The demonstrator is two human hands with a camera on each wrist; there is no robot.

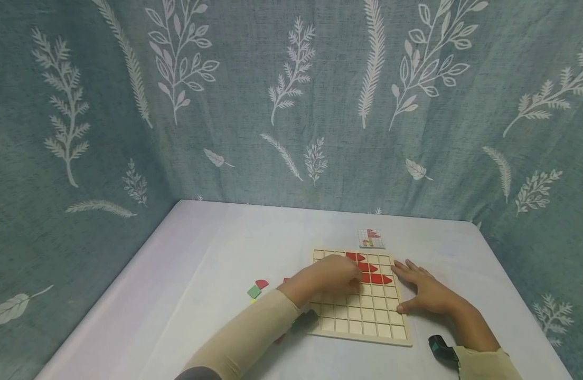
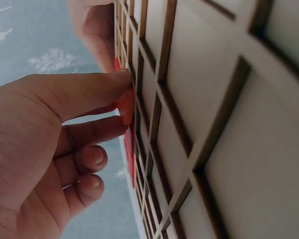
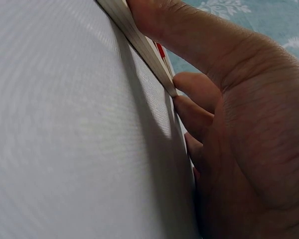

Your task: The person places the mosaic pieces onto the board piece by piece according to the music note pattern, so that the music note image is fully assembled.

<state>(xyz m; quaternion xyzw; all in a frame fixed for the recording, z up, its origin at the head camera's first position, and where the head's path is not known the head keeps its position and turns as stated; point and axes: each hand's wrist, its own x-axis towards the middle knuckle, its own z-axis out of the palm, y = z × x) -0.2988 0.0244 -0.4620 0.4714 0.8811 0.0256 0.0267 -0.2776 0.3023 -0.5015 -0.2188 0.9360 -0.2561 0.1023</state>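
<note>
A wooden grid board [image 1: 355, 312] lies on the white table. Red pieces [image 1: 373, 278] with pointed right ends fill parts of its upper rows. My left hand [image 1: 333, 273] reaches over the board's upper middle; in the left wrist view its thumb and forefinger pinch a small orange-red piece [image 2: 125, 106] right at the grid. The other fingers curl loosely below. Along the board's right edge rests my right hand [image 1: 426, 289], fingers spread, with the thumb and fingertips touching the rim [image 3: 144, 47] in the right wrist view.
A small pattern card [image 1: 370, 238] with a coloured design lies beyond the board's far edge. Left of the board are a loose red rounded piece [image 1: 261, 284] and a green square piece [image 1: 254, 291], with a bit of yellow beside my sleeve. Leaf-patterned curtains [image 1: 244, 132] surround the table.
</note>
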